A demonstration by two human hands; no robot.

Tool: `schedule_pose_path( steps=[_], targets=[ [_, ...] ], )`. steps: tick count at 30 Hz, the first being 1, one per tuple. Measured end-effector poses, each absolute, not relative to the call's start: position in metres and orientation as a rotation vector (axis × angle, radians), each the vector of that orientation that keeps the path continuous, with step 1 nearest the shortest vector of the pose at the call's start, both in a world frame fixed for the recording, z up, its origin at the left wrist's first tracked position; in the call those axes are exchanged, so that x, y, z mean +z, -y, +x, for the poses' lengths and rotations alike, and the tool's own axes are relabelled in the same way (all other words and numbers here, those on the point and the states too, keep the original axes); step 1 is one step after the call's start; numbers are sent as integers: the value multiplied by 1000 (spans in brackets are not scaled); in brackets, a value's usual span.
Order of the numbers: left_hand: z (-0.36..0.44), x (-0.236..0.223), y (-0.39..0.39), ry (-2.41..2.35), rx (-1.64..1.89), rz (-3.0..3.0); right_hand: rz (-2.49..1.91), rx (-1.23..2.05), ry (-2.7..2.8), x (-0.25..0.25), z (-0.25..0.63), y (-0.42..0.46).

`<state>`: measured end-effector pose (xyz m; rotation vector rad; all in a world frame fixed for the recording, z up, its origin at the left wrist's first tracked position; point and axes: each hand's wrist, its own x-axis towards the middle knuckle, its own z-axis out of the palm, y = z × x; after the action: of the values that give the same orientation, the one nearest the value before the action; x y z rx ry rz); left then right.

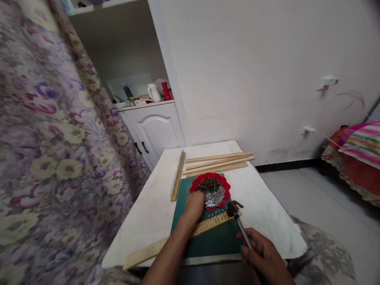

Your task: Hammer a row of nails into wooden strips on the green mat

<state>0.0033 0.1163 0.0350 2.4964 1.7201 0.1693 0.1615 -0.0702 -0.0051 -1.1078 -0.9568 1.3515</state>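
My left hand point(195, 202) reaches over the left rim of a red scalloped dish point(228, 194), its fingers curled at the nails. Whether it pinches anything is hidden. Inside the dish lie dark brassy nails point(210, 183) and silver nails point(216, 197). My right hand point(261, 251) grips the handle of a claw hammer point(242, 226), whose head is over the right end of a drilled wooden strip point(208, 225). Several nails stand in that strip near the hammer head. The strip lies slanted across a green cutting mat point(213, 246), and a few silver nails rest just behind it.
A wooden strip full of upright nails point(178, 178) lies at the left of the white-covered table point(142, 221). Several wooden strips point(218, 162) lie at the back. A floral curtain point(68, 158) hangs left; a white cabinet point(157, 130) and wall stand behind.
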Motion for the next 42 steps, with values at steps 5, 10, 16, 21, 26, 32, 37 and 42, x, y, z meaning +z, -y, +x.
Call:
schedule_pose_path(
  steps=[5,10,16,21,26,32,37,42],
  targets=[
    [-2,45,-105,-1663,170,2551,-1095,1346,965,1,161,71],
    [-16,56,-85,-1612,229,2559,-1137,1348,957,4,155,71],
    [-22,36,-20,-1297,595,2392,-1166,1167,896,7,150,68],
    [-21,5,29,-1054,720,2291,-1186,1157,873,5,145,70],
    [-19,4,36,-1041,953,1787,-1176,1151,867,2,140,74],
    [3,-2,41,-786,1065,763,-1156,1144,830,6,138,79],
    [16,-9,50,-687,1093,589,-1156,1146,825,3,134,79],
    [10,-14,46,-780,1113,795,-1165,1150,833,-1,134,79]
  ],
)
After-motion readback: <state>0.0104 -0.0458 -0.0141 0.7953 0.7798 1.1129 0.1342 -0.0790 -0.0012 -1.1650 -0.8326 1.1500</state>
